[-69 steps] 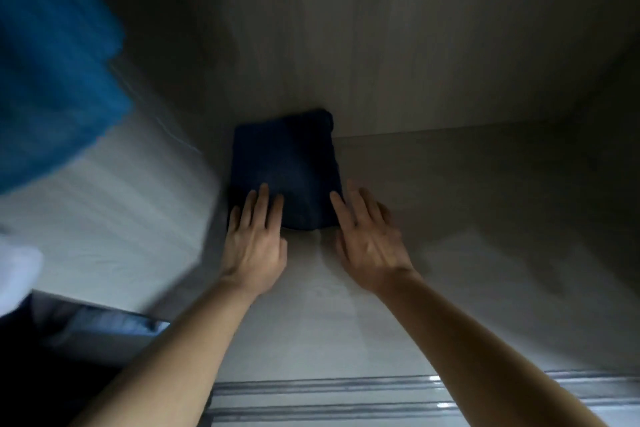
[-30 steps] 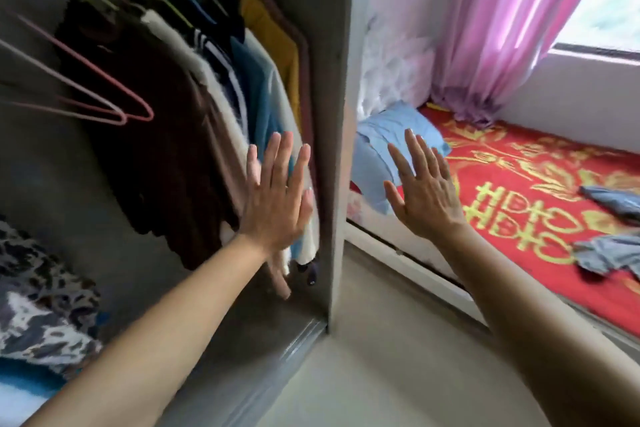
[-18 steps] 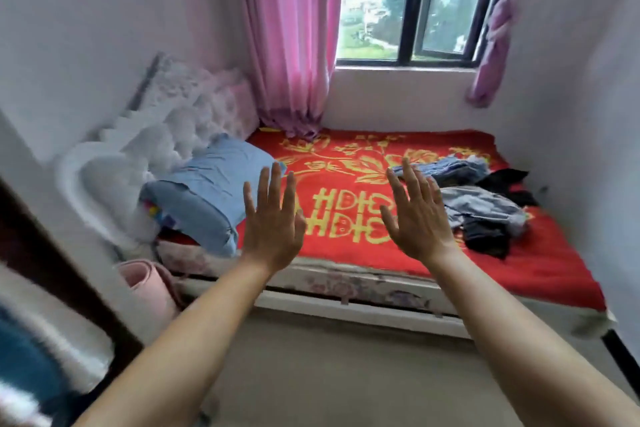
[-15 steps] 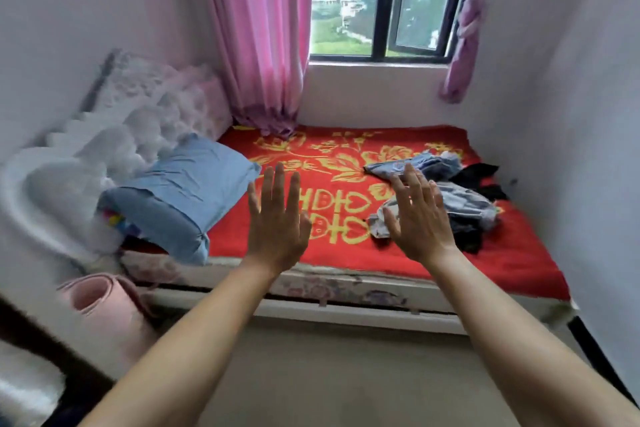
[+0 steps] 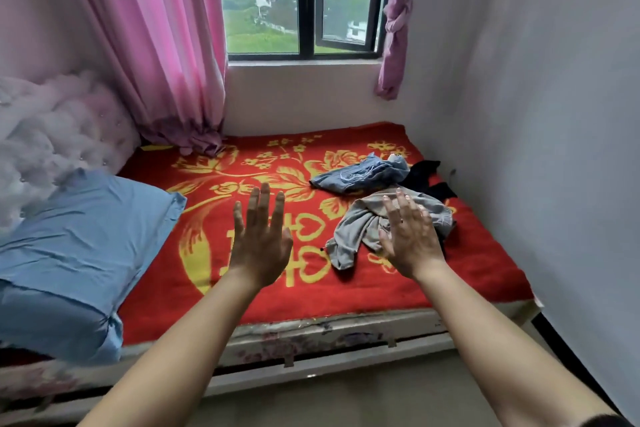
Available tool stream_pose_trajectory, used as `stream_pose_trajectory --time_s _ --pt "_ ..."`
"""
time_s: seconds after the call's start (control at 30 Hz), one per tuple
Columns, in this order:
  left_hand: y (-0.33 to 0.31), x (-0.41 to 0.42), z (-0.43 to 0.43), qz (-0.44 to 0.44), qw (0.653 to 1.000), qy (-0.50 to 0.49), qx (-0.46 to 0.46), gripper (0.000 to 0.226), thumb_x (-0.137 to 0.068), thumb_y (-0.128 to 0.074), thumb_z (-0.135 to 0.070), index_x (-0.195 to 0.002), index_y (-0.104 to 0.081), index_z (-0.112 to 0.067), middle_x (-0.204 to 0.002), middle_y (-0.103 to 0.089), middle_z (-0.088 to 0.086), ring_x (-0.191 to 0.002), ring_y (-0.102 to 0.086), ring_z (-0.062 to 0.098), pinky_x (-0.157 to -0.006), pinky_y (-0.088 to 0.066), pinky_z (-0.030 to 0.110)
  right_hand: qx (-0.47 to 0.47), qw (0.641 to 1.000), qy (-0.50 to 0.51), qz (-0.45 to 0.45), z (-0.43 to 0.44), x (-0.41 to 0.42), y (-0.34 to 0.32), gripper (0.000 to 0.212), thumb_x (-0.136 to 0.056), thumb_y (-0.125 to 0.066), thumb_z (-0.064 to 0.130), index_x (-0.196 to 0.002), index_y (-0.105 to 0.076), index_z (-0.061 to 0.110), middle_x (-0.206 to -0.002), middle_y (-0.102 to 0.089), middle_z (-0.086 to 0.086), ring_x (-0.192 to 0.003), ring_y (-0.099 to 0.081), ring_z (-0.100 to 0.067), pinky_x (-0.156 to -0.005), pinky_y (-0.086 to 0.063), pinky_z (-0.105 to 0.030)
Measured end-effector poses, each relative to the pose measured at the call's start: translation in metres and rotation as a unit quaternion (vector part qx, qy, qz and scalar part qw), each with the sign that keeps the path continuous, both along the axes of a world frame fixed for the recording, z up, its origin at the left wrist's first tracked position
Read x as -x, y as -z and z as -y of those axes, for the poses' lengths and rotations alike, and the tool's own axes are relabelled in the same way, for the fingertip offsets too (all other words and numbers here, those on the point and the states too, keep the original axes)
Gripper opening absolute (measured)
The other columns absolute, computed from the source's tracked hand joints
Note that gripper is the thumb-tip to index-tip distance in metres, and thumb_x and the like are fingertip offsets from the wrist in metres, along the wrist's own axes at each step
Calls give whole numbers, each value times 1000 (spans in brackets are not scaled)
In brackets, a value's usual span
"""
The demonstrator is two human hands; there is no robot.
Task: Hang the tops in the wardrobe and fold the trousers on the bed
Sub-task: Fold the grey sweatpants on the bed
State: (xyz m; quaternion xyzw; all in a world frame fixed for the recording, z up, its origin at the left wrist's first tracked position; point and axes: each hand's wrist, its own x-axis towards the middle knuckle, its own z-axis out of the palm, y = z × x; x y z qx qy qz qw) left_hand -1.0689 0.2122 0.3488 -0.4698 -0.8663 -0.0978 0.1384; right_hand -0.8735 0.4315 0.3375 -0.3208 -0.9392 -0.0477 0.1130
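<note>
The left hand (image 5: 259,246) and right hand (image 5: 408,243) have neared the bed (image 5: 242,291), fingers (image 5: 265,204) spread, holding nothing

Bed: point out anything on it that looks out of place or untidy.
Three crumpled, unfolded pieces lie heaped at the right side of the bed, by the wall: a denim garment, a grey garment and a black garment partly under them. The hem of the pink curtain pools on the red blanket.

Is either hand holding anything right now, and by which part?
Nothing is held. The left hand and right hand are open, fingers spread; the right shows in front of the crumpled grey garment, not gripping it.
</note>
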Motion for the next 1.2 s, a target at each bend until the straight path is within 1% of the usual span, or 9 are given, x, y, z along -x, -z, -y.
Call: stream_pose_trajectory --time_s 0.1,0.23,0.37,0.53,0.73,0.87,1.0,1.1,1.2 --pt "8 36 -42 -1 999 35 29 72 -94 -49 -35 -155 -21 -7 -163 -5 20 -151 -5 37 -116 -10 66 7 1000 29 -5 -26 19 2 71 -97 -52 40 -156 -25 11 -163 -18 -20 -150 -21 -35 -120 -19 -50" --pt "23 66 -109 25 997 63 49 73 -95 -47 -37 -156 -18 -9 -163 -3 18 -151 -3 35 -118 -7 63 40 997 70 -14 -68 26 22 70 -98 -50 40 -157 -23 13 -164 -16 -17 -151 -19 -31 -121 -20 -45" --pt "58 74 -179 41 991 91 86 73 -97 -39 -41 -158 -11 -12 -164 7 16 -152 7 33 -119 -1 59 81 989 123 10 -121 20 60 71 -99 -45 42 -159 -18 15 -165 -16 -14 -151 -19 -27 -121 -22 -42" --pt "114 79 -268 51 984 111 128 71 -100 -36 -42 -158 -7 -15 -164 9 16 -152 9 32 -119 -1 57 163 970 176 28 -211 24 119 69 -100 -41 45 -159 -16 17 -165 -15 -13 -151 -19 -27 -120 -22 -42" --pt "189 87 -398 93 968 77 219 68 -103 -21 -47 -155 16 -22 -163 19 12 -152 10 30 -121 -9 53 243 951 174 73 -339 39 193 68 -101 -38 46 -158 -16 17 -165 -14 -13 -150 -18 -26 -119 -22 -41" --pt "229 75 -499 157 954 67 245 68 -102 -24 -48 -157 8 -24 -165 11 11 -153 4 28 -121 -13 49 279 937 187 96 -426 38 236 66 -101 -38 47 -158 -19 18 -165 -16 -11 -150 -20 -25 -118 -24 -40" --pt "278 63 -582 210 945 95 233 69 -103 -31 -45 -158 1 -20 -165 5 12 -152 -3 28 -120 -17 44 323 908 254 83 -498 34 285 64 -101 -45 44 -156 -26 16 -162 -23 -13 -146 -28 -29 -112 -33 -44" --pt "332 57 -615 226 936 105 249 69 -102 -31 -44 -158 2 -22 -165 4 13 -152 -4 27 -120 -19 44 362 880 300 66 -530 32 330 66 -100 -48 42 -155 -23 15 -161 -21 -15 -144 -29 -34 -111 -33 -47" --pt "394 57 -626 224 920 117 299 68 -101 -32 -43 -158 -3 -21 -165 -4 14 -151 -10 30 -117 -23 48 391 856 337 17 -556 36 373 73 -99 -52 41 -157 -18 12 -161 -17 -18 -145 -26 -37 -114 -28 -47"
